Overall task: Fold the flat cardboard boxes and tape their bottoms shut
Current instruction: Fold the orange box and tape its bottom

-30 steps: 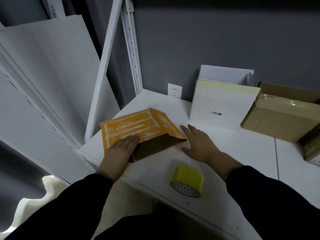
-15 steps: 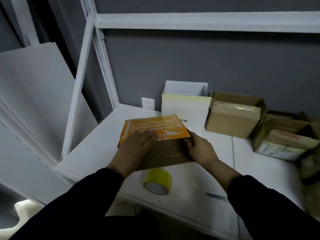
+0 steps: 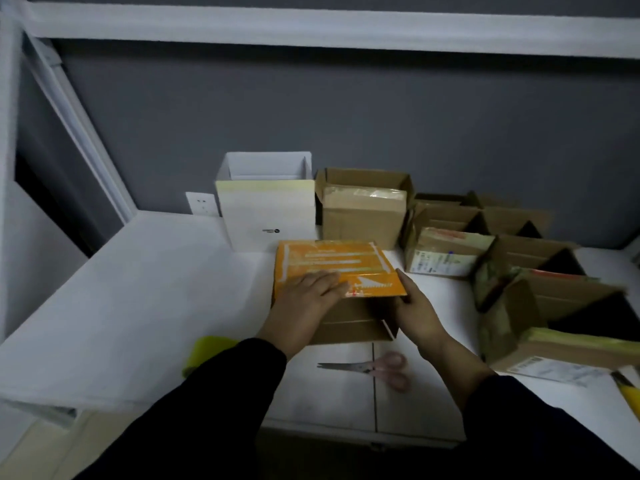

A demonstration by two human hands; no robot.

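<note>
Flat-fingered, your left hand (image 3: 308, 299) presses down on the printed top panel of the orange box (image 3: 332, 265). Your right hand (image 3: 417, 311) clasps the box's right edge, thumb up against the panel and fingers out of sight behind it. The box stands half-raised on the white table (image 3: 138, 289), about midway along and toward the front, with its brown walls showing beneath the orange panel.

At far left a wall socket (image 3: 201, 203) sits where the table meets the grey wall. Nearer you, a yellow-green tape roll (image 3: 211, 348) lies on the table, partly hidden by your left sleeve. Behind the orange box and just touching its far edge in this view stands an open white box (image 3: 266, 216), with an open brown carton (image 3: 363, 213) right beside it. In front of the orange box, between your forearms, lie pink-handled scissors (image 3: 363, 367), blades pointing left. Further right, more open brown cartons (image 3: 554, 306) crowd together, some bearing tape and labels. A yellow object (image 3: 627, 393) at the right edge is too blurred to identify.
</note>
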